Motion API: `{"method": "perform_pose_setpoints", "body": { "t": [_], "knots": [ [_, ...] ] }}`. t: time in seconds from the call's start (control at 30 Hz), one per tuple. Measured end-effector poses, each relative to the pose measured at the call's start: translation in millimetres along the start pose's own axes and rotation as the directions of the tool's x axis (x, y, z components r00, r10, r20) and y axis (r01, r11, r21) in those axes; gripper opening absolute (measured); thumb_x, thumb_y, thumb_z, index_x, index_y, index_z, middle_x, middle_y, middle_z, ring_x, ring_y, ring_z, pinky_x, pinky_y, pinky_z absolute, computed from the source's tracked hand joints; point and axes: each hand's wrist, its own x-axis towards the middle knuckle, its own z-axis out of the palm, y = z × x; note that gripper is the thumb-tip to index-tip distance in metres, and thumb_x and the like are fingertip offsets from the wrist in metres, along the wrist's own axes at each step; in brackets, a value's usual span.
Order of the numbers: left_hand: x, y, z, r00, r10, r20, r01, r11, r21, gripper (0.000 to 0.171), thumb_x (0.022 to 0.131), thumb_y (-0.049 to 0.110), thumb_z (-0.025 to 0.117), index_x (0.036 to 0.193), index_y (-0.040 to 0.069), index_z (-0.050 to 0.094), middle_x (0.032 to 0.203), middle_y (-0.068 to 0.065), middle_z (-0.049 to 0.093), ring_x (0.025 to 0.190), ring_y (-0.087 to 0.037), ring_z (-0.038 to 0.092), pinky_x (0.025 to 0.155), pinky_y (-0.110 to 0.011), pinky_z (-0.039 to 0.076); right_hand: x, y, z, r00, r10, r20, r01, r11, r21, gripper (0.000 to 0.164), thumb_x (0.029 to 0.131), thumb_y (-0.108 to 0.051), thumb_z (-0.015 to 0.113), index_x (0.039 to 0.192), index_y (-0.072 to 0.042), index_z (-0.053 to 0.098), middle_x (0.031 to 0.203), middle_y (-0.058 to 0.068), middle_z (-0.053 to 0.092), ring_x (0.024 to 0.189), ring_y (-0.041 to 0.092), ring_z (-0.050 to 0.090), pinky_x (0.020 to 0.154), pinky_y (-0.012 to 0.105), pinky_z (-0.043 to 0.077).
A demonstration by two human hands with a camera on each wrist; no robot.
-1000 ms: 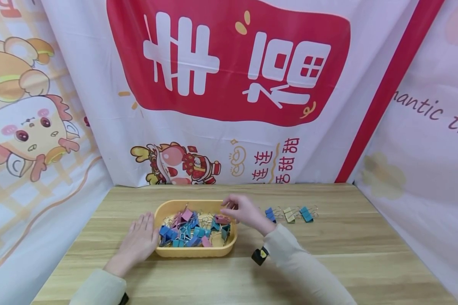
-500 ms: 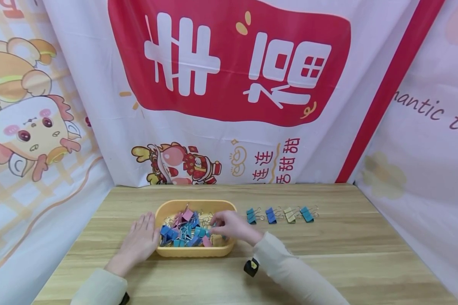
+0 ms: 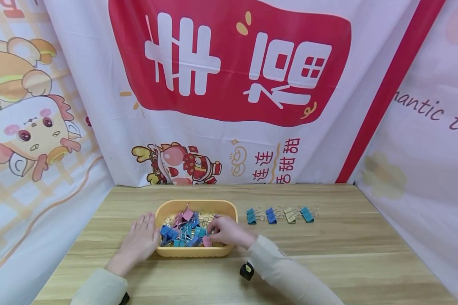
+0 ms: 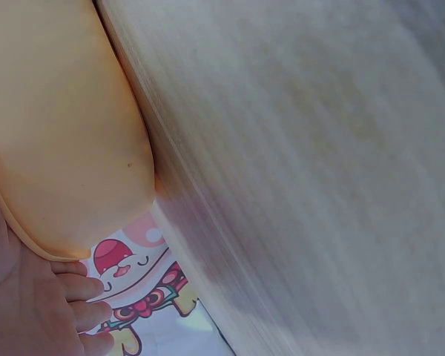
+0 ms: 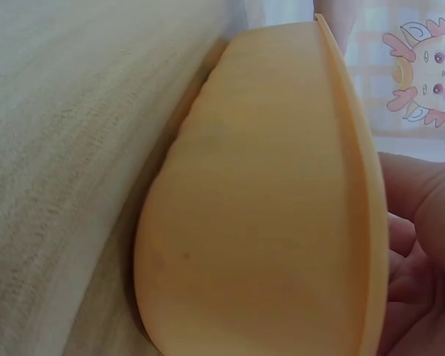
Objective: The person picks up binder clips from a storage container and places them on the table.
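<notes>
A yellow plastic basket [image 3: 194, 252] holds a heap of blue, teal and pink binder clips. Against its left end lies my left hand [image 3: 137, 239], fingers straight; the left wrist view shows that hand [image 4: 37, 304] along the basket's rim. My right hand [image 3: 230, 231] reaches over the right end into the basket, thumb and fingers bent, tips right at a pink binder clip [image 3: 207, 241]. In the right wrist view the basket wall [image 5: 259, 185] hides those fingertips, and I cannot tell whether they grip the clip.
On the wooden table [image 3: 309, 262], right of the basket, a row has a teal clip [image 3: 251, 216], a blue clip [image 3: 271, 215], a pale yellow clip [image 3: 289, 215] and another teal clip [image 3: 307, 214]. Printed cloth [image 3: 229, 127] hangs behind and at both sides.
From above the basket's right rim, my right hand has moved left and down into the basket, then slightly nearer its front. The leftmost teal clip in the row is uncovered. My left hand stays put.
</notes>
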Motion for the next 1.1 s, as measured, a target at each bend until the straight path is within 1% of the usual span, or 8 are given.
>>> {"method": "perform_pose_setpoints", "body": {
  "t": [0.23, 0.5, 0.57, 0.7, 0.83, 1.0, 1.07, 1.1],
  "knots": [
    [-0.2, 0.2, 0.1, 1.000, -0.004, 0.008, 0.004, 1.000, -0.002, 0.058, 0.099, 0.025, 0.031, 0.136, -0.018, 0.020, 0.142, -0.035, 0.017, 0.129, -0.050, 0.015, 0.105, -0.059, 0.010, 0, 0, 3, 1.000, 0.016, -0.010, -0.016, 1.000, 0.000, 0.005, 0.080, -0.006, 0.070, 0.081, -0.010, 0.067, 0.072, -0.006, 0.053, 0.061, 0.006, 0.050, 0.050, 0.019, 0.045],
    [-0.6, 0.6, 0.3, 1.000, -0.006, 0.011, 0.006, 1.000, -0.001, 0.059, 0.099, 0.026, 0.031, 0.136, -0.018, 0.019, 0.142, -0.035, 0.017, 0.129, -0.050, 0.014, 0.105, -0.059, 0.010, -3, 1, -3, 0.998, 0.062, -0.030, -0.058, 0.991, 0.118, 0.005, 0.082, -0.004, 0.067, 0.086, -0.006, 0.066, 0.070, -0.002, 0.057, 0.055, 0.012, 0.055, 0.048, 0.023, 0.049],
    [-0.7, 0.5, 0.3, 1.000, -0.008, 0.012, 0.008, 1.000, -0.002, 0.059, 0.099, 0.025, 0.031, 0.136, -0.018, 0.019, 0.142, -0.034, 0.017, 0.129, -0.050, 0.014, 0.105, -0.059, 0.009, -3, 1, -6, 0.997, 0.073, -0.034, -0.067, 0.986, 0.154, 0.005, 0.082, -0.004, 0.066, 0.087, -0.005, 0.065, 0.068, 0.002, 0.059, 0.054, 0.017, 0.059, 0.047, 0.027, 0.051],
    [-0.7, 0.3, 0.5, 1.000, -0.007, 0.014, 0.007, 1.000, 0.002, 0.059, 0.099, 0.025, 0.032, 0.136, -0.018, 0.020, 0.142, -0.035, 0.017, 0.129, -0.050, 0.015, 0.105, -0.059, 0.010, -5, 1, -14, 0.996, 0.086, -0.037, -0.077, 0.976, 0.204, 0.004, 0.084, -0.003, 0.064, 0.087, -0.003, 0.065, 0.070, 0.006, 0.060, 0.059, 0.029, 0.062, 0.051, 0.037, 0.054],
    [-1.0, 0.1, 0.6, 1.000, -0.001, 0.011, 0.001, 1.000, 0.004, 0.058, 0.099, 0.025, 0.032, 0.136, -0.019, 0.020, 0.142, -0.035, 0.017, 0.129, -0.051, 0.016, 0.105, -0.059, 0.011, -7, 1, -24, 0.994, 0.093, -0.062, -0.079, 0.977, 0.198, 0.006, 0.085, -0.004, 0.062, 0.090, -0.003, 0.065, 0.069, 0.005, 0.060, 0.063, 0.034, 0.061, 0.056, 0.043, 0.054],
    [-0.7, 0.3, 0.2, 1.000, -0.005, 0.013, 0.005, 1.000, 0.000, 0.058, 0.099, 0.025, 0.031, 0.136, -0.018, 0.020, 0.142, -0.034, 0.017, 0.129, -0.050, 0.015, 0.105, -0.059, 0.011, -10, 4, -39, 0.990, 0.086, -0.108, -0.063, 0.977, 0.206, 0.007, 0.085, -0.005, 0.062, 0.091, -0.004, 0.065, 0.069, 0.003, 0.060, 0.065, 0.033, 0.061, 0.057, 0.044, 0.053],
    [-0.7, 0.6, 0.0, 1.000, -0.008, 0.013, 0.008, 1.000, 0.001, 0.058, 0.099, 0.025, 0.032, 0.136, -0.018, 0.020, 0.142, -0.034, 0.017, 0.129, -0.050, 0.015, 0.105, -0.059, 0.011, -12, 6, -45, 0.989, 0.077, -0.128, -0.045, 0.971, 0.237, 0.009, 0.084, -0.003, 0.061, 0.092, 0.000, 0.064, 0.069, 0.005, 0.060, 0.065, 0.036, 0.060, 0.055, 0.042, 0.054],
    [-0.8, 0.7, -0.1, 1.000, -0.007, 0.012, 0.007, 1.000, 0.003, 0.058, 0.099, 0.024, 0.032, 0.136, -0.018, 0.020, 0.142, -0.034, 0.017, 0.129, -0.050, 0.016, 0.105, -0.059, 0.012, -13, 7, -48, 0.988, 0.073, -0.135, -0.037, 0.966, 0.255, 0.009, 0.084, -0.002, 0.061, 0.092, 0.002, 0.063, 0.069, 0.009, 0.061, 0.066, 0.038, 0.060, 0.054, 0.040, 0.054]
  ]
}}
